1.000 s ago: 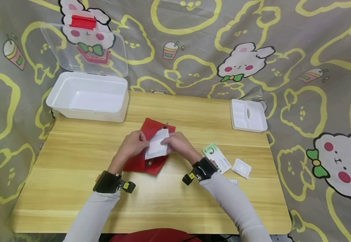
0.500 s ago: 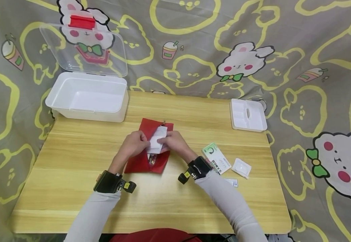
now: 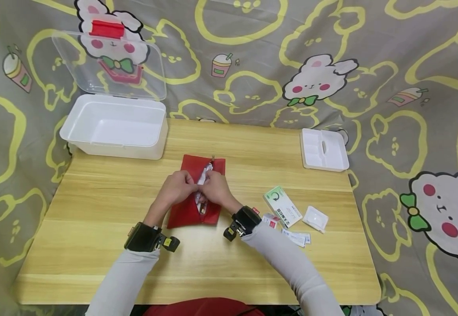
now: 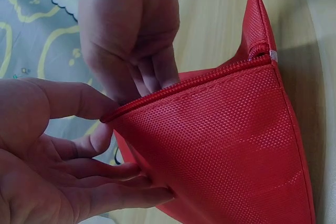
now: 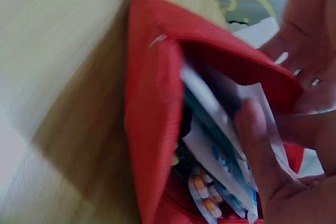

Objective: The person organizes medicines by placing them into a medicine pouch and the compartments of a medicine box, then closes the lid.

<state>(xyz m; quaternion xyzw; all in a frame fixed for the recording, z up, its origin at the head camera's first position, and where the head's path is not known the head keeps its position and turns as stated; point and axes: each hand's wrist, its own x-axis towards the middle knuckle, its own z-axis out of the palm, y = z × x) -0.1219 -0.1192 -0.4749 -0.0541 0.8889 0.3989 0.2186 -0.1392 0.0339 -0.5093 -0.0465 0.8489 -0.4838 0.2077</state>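
A red zip pouch [image 3: 183,215] lies on the table with its zip undone. My left hand [image 3: 177,186] pinches one zipped edge of the mouth between thumb and finger, as the left wrist view shows. Into the mouth reaches my right hand [image 3: 216,188], its thumb [image 5: 256,135] against a flat white packet [image 5: 266,102] and its fingers behind it. Other white packets and a blister pack [image 5: 202,190] of orange-and-white capsules lie inside the pouch. The hands hide much of the opening in the head view.
At the back left stands a white box [image 3: 134,151], its transparent lid [image 3: 155,66] raised. A white compartment tray [image 3: 323,163] sits at the back right. Right of the pouch lie a green-and-white carton [image 3: 284,207], a white square pack [image 3: 315,218] and small sachets [image 3: 293,238].
The white packet, earlier held above the pouch by both hands, has gone down into the opening. My right hand has moved left with it, uncovering sachets beside the carton.
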